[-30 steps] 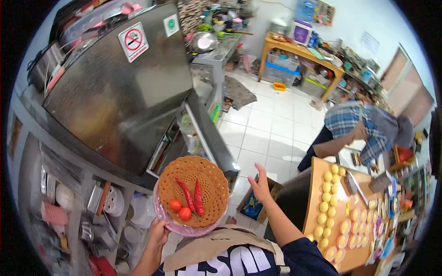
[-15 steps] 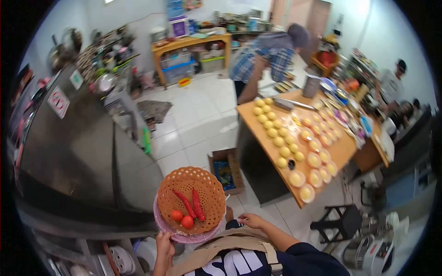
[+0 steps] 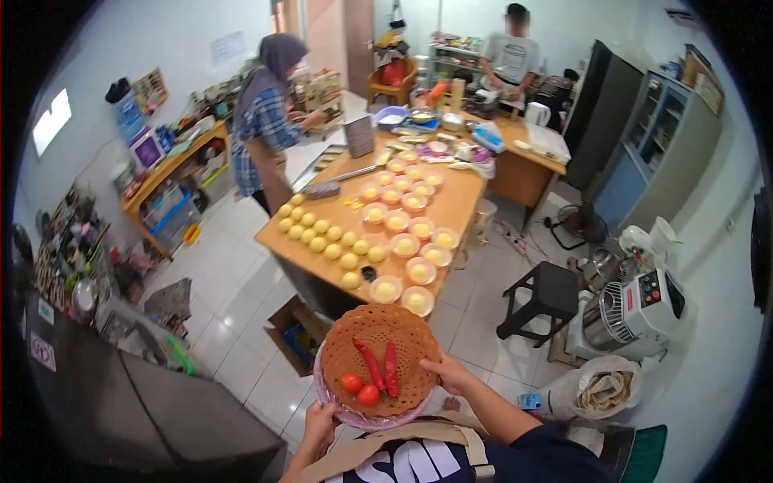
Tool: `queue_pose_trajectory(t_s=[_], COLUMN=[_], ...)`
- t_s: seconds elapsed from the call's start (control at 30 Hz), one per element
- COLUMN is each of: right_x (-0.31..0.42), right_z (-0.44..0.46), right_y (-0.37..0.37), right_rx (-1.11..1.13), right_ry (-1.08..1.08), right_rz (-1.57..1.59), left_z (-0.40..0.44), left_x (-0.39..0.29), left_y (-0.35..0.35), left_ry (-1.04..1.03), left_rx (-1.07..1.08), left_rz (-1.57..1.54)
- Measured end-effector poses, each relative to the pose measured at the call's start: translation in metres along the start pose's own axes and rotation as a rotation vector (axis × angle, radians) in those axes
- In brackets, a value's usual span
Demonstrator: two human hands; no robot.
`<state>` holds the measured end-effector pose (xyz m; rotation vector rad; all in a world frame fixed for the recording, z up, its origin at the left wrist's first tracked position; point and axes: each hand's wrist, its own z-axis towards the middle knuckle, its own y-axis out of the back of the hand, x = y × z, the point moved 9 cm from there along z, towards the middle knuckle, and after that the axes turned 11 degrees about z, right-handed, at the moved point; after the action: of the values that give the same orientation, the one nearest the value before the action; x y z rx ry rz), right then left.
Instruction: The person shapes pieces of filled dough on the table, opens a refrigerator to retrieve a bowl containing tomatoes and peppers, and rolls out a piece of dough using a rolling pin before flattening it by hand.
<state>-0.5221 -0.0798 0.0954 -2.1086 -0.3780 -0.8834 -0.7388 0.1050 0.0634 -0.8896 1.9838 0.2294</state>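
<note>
A brown woven plastic basket [image 3: 342, 330] sits on a pink container [image 3: 324, 390] in front of my body. Two red chilies [image 3: 391, 370] and two tomatoes [image 3: 368, 394] lie in the basket. At the lower left, my left hand [image 3: 322, 423] is closed on the pink container's rim. My right hand [image 3: 448, 372] grips the right edge of the brown basket, thumb over its rim. Just beyond the basket is a wooden table [image 3: 322, 270] with yellow dough balls [image 3: 332, 251] in rows and several cups [image 3: 420, 229] with yellow pieces.
A person in a plaid shirt [image 3: 270, 121] stands left of the table; another person [image 3: 511, 60] is at the back. A black stool [image 3: 541, 294], a mixer [image 3: 636, 314] and a sack [image 3: 604, 390] are on the right. A cardboard box [image 3: 282, 326] lies on the floor beside the table.
The view has turned right, away from the fridge toward the table. My right hand, apart from the basket earlier, has come to its right edge. My left hand still holds the pink container.
</note>
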Motion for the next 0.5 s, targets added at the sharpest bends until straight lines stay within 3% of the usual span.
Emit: queue_pose_trajectory(t_s=[0.1,0.2,0.33,0.5], right_x=[-0.022,0.020,0.062,0.095], right_z=[-0.034,-0.076,-0.121,-0.177], right_y=[0.087,0.136,0.225,0.293], right_rx=[-0.065,-0.083,-0.254,-0.446], right_ry=[-0.221,-0.059,-0.023,0.115], right_rz=[-0.005,0.105,0.111,0.380], left_z=[0.032,0.055,0.083,0.122], left_x=[-0.003,-0.003,0.009,0.038], left_y=[-0.076,-0.162,-0.278,-0.394], left_ry=[0.000,0.006,0.032,0.117], left_rx=[0.090,0.206,0.370,0.516], left_rz=[0.037,0.158,0.203,0.304])
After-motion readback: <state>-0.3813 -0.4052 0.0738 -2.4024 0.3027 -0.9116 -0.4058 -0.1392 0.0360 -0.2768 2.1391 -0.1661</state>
